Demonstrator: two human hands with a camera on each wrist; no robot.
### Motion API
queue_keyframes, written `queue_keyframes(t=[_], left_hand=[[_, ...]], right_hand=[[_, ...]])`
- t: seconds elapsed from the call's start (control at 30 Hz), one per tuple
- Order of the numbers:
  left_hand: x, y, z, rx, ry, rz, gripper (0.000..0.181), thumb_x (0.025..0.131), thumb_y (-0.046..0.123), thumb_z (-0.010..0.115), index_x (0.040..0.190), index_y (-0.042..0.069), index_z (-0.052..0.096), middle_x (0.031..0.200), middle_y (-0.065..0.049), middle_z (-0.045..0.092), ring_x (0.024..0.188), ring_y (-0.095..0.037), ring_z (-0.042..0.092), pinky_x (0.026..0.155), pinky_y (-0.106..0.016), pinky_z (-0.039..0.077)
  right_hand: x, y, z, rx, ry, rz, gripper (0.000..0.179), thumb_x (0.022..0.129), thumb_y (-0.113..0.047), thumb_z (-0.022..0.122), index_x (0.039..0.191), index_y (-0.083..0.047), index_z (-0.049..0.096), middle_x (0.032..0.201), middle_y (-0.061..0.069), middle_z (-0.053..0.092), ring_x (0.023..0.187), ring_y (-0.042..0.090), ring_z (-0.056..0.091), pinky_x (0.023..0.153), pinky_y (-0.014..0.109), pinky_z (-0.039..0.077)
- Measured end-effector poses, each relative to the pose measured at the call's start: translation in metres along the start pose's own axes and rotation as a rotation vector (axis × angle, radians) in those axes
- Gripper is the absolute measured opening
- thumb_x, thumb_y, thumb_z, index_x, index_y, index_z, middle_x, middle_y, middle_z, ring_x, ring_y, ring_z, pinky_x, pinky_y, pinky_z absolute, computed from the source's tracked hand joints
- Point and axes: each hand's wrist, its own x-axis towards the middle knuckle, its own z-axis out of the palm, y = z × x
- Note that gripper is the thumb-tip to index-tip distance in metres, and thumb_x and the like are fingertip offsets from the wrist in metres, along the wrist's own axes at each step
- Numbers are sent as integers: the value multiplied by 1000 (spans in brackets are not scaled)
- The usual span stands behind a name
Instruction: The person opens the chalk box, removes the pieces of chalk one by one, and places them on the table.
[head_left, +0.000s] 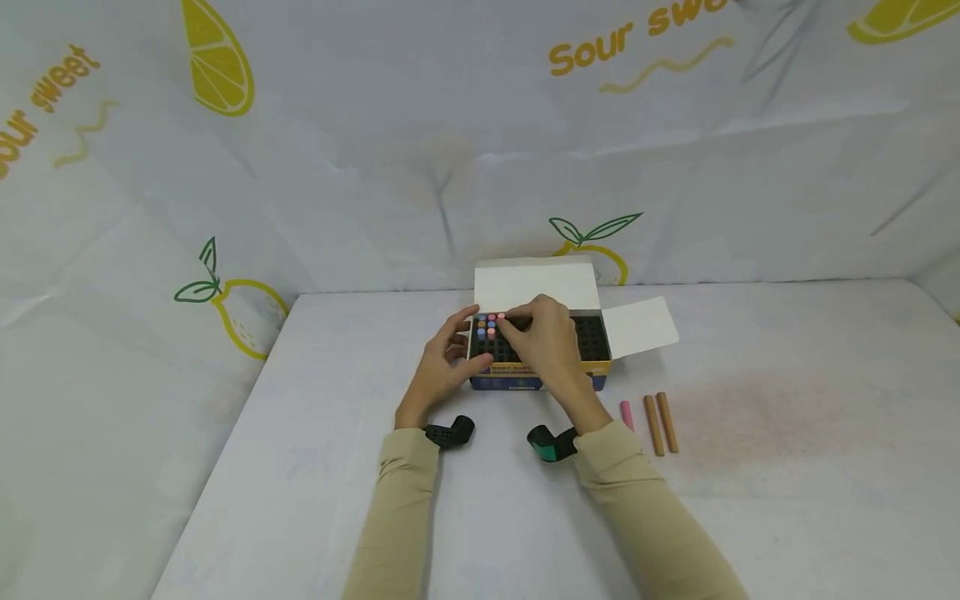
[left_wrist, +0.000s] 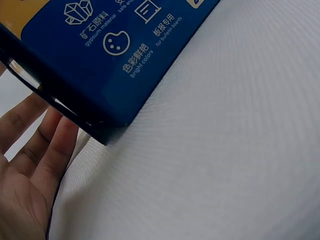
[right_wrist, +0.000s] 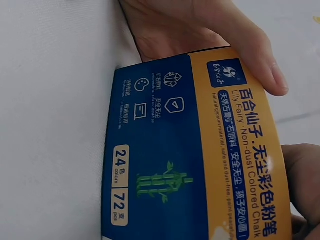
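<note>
Two brown chalk sticks [head_left: 661, 423] and a pink chalk stick [head_left: 626, 409] lay on the table [head_left: 795, 525], right of and nearer than the chalk box [head_left: 504, 383], perhaps for the right hand's [head_left: 551, 337] easy reach. The box stood toward the far edge, its lid [head_left: 534, 285] raised and side flap [head_left: 641, 327] spread right, leaving the black slots [head_left: 592, 337] accessible. The left hand [head_left: 442, 367] gripped the box's left end, thumb over the near rim, likely steadying it. The right thumb and forefinger pinched a pink-topped stick [head_left: 501, 316] beside the upright chalks [head_left: 482, 333] grouped at left, seemingly for fine control.
</note>
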Motion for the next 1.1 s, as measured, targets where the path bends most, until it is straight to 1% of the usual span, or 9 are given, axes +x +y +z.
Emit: queue_keyframes(t=[0.13, 0.27, 0.47, 0.57, 0.73, 0.83, 0.93, 1.1], left_hand=[[0, 0, 0, -1, 2, 1, 78, 85, 58, 77, 153, 41, 42, 137, -11, 58, 105, -24, 59, 96, -41, 51], [0, 0, 0, 3, 3, 9, 81, 83, 65, 75, 153, 39, 43, 137, -12, 57, 106, -24, 58, 97, -43, 51], [0, 1, 1, 14, 6, 10, 86, 80, 73, 72, 153, 39, 43, 137, -13, 57, 106, -25, 59, 96, -43, 51], [0, 0, 0, 15, 7, 11, 86, 80, 73, 72, 153, 39, 43, 137, -12, 58, 106, -25, 59, 96, -43, 51], [-1, 0, 0, 11, 7, 11, 82, 83, 67, 74, 153, 39, 42, 138, -13, 57, 107, -25, 59, 97, -44, 51], [-2, 1, 1, 14, 6, 4, 82, 83, 66, 74, 154, 39, 42, 138, -13, 57, 108, -26, 59, 97, -44, 51], [-2, 0, 1, 14, 6, 2, 83, 82, 68, 74, 153, 39, 42, 138, -13, 57, 108, -26, 59, 97, -44, 51], [0, 1, 0, 19, 5, 0, 83, 82, 67, 74, 154, 38, 42, 138, -14, 56, 109, -27, 59, 97, -45, 51]], right_hand=[[1, 1, 1, -1, 14, 0, 23, 94, -21, 74, 104, -2, 81, 97, 14, 68, 74, 23, 62, 55, 27, 44], [0, 2, 3, 22, 41, -5, 24, 95, -23, 73, 106, -3, 81, 95, 12, 65, 71, 21, 60, 52, 27, 43], [2, 3, 4, 65, 83, 0, 27, 95, -27, 73, 109, -5, 81, 96, 13, 65, 70, 22, 61, 50, 27, 43], [3, 2, 4, 50, 67, 10, 30, 95, -29, 73, 112, -6, 80, 98, 13, 65, 72, 22, 63, 51, 26, 43], [3, 2, 4, -8, 26, 15, 33, 95, -32, 73, 115, -6, 79, 100, 12, 65, 75, 22, 63, 51, 26, 43], [3, 2, 5, -14, 21, 13, 34, 96, -32, 73, 116, -5, 78, 100, 12, 64, 74, 22, 62, 51, 26, 43], [3, 2, 5, 15, 48, 5, 35, 95, -31, 74, 117, -4, 77, 101, 13, 65, 73, 22, 63, 51, 26, 43], [4, 0, 2, 57, 102, -15, 34, 94, -29, 76, 115, -2, 78, 102, 16, 66, 76, 27, 66, 53, 26, 44]])
